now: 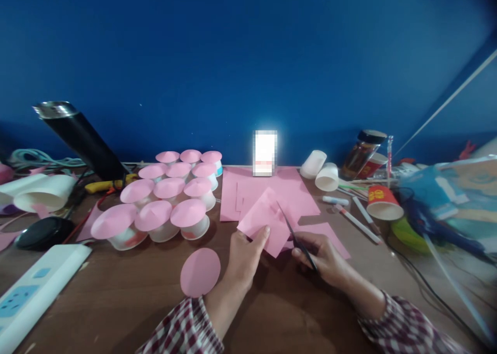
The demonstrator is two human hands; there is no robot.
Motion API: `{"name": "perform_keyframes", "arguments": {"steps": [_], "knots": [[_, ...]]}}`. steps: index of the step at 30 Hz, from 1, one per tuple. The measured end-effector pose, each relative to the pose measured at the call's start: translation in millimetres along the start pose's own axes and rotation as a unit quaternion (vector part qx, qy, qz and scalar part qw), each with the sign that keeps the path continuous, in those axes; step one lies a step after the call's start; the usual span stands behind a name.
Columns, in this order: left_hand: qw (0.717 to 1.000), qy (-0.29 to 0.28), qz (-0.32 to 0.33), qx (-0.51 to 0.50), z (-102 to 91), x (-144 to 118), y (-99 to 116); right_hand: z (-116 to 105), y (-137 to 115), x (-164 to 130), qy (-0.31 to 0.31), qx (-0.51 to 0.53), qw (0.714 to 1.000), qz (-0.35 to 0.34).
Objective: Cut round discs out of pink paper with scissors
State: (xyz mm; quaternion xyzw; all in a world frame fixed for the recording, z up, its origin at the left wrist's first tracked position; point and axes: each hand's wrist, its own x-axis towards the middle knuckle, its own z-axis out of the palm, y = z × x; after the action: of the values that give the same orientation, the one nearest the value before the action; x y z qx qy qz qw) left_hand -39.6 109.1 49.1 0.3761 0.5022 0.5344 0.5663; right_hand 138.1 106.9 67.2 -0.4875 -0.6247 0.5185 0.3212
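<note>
A: Head view: left hand (244, 255) pinches a pink paper sheet (264, 224) above the bench (116, 292), thumb on top. Right hand (324, 258) closed around scissors (297, 237), blades at the sheet's right edge.

B: Risks?

A: The sheet is held at one corner only, so it may flex and the cut wander. Thumb sits near the blades. Cut pink circle (200, 272) lies beside the left wrist; a sleeve could brush it.
</note>
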Motion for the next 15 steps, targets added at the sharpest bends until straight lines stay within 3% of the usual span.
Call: {"name": "perform_keyframes", "arguments": {"steps": [15], "knots": [[1.000, -0.016, -0.008, -0.006, -1.7, 1.0, -3.7, -0.7, 1.1, -0.6, -0.015, 0.014, 1.000, -0.016]]}}
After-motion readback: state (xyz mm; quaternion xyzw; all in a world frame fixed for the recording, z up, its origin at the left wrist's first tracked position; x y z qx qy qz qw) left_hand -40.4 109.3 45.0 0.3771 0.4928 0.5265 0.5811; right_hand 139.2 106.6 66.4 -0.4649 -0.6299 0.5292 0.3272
